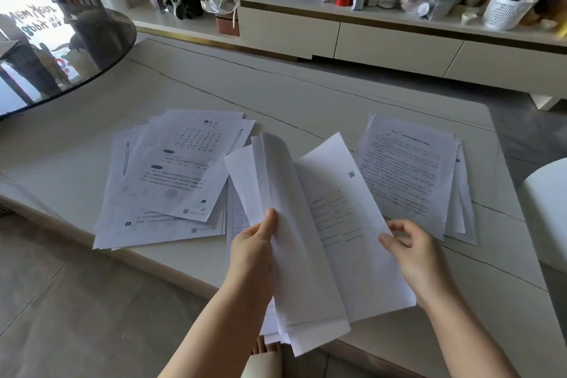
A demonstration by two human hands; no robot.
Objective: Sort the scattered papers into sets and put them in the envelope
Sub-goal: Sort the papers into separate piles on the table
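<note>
White printed sheets are held as a fanned bundle of white paper sheets (322,242) above the near edge of the pale marble-patterned table (306,95), with its long axis running from the near end by the body up and slightly left toward the far side of the table. The left part of the bundle is curled upward and pinched by the left hand (254,252), whose thumb is pressed on the front of the sheets while the fingers are curled behind them. The right edge of the open printed page is gripped by the right hand (411,252), with thumb on top and fingers bent around the edge. A loose overlapping pile of printed worksheets (165,181) is spread flat on the table to the left, its top sheet tilted with its head toward the far right. A second stack of text-covered white pages (411,172) is laid to the right, its long axis pointing away and slightly left. A round dark glass tabletop (101,49) is seen at far left
</note>
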